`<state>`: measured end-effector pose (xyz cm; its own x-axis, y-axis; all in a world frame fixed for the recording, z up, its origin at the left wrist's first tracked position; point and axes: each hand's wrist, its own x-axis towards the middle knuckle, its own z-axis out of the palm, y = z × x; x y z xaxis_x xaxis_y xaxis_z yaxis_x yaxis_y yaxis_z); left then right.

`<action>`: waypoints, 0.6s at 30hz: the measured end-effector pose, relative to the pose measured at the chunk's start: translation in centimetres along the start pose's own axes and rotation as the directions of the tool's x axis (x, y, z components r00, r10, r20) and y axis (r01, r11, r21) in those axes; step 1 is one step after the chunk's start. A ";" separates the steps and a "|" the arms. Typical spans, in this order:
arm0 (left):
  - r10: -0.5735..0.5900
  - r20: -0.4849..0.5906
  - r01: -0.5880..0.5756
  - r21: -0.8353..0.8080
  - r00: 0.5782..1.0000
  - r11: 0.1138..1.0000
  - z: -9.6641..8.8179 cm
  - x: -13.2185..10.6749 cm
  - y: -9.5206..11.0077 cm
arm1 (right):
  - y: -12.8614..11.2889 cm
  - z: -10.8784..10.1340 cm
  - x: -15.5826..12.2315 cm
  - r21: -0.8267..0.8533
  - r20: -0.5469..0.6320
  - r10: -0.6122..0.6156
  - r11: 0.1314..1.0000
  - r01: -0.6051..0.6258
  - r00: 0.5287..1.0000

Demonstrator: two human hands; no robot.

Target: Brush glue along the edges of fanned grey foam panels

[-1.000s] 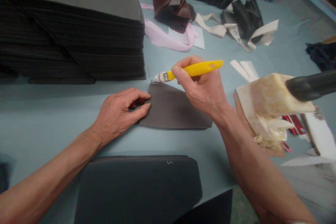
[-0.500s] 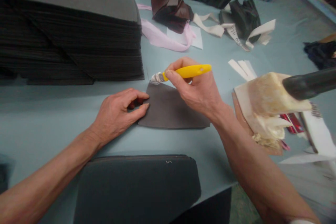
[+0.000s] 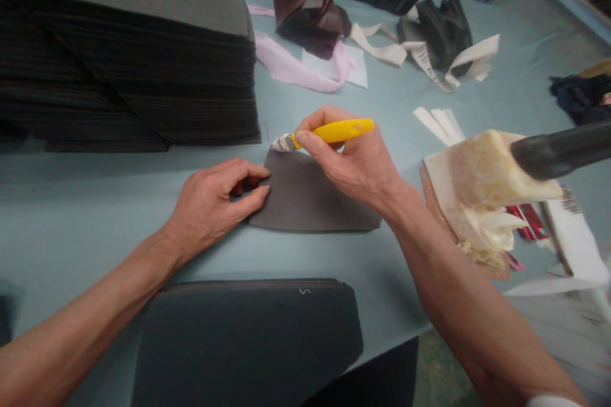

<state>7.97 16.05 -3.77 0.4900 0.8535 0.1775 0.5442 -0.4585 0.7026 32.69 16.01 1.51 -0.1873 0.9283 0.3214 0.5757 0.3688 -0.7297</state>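
A dark grey fan-shaped piece (image 3: 315, 194) lies flat on the light blue table (image 3: 95, 203). My left hand (image 3: 214, 200) presses on its left edge with curled fingers, a small red thing showing under the fingertips. My right hand (image 3: 356, 162) is closed on a yellow-handled brush (image 3: 334, 131). The brush's pale bristle tip touches the piece's upper left corner.
A tall stack of dark pieces (image 3: 128, 44) fills the far left. A lower dark stack (image 3: 248, 337) sits at the near edge. At the right stands a glue-crusted block (image 3: 487, 184) with a black handle (image 3: 558, 149). Leather scraps and pale strips (image 3: 382, 32) lie farther back.
My right hand has tilted the brush lower and drawn it slightly left, its tip staying at the piece's corner. My left hand stays put.
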 end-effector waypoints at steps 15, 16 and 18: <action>-0.022 -0.009 0.022 0.013 1.000 1.000 0.0 0.0 0.0 | 0.4 -1.8 -1.1 -0.065 0.029 0.031 0.997 -0.029 0.999; -0.022 -0.011 0.022 0.017 1.000 1.000 0.0 0.0 0.1 | 0.4 -1.9 -1.3 -0.071 0.028 0.032 0.997 -0.030 0.999; -0.022 -0.012 0.022 0.030 1.000 0.999 -0.1 0.1 0.1 | 0.5 -2.1 -1.5 -0.082 0.025 0.035 0.996 -0.033 0.999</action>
<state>7.96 16.10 -3.66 0.4699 0.8662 0.1701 0.5752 -0.4467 0.6853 34.91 14.70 1.89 -0.1866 0.9416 0.2805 0.6450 0.3327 -0.6880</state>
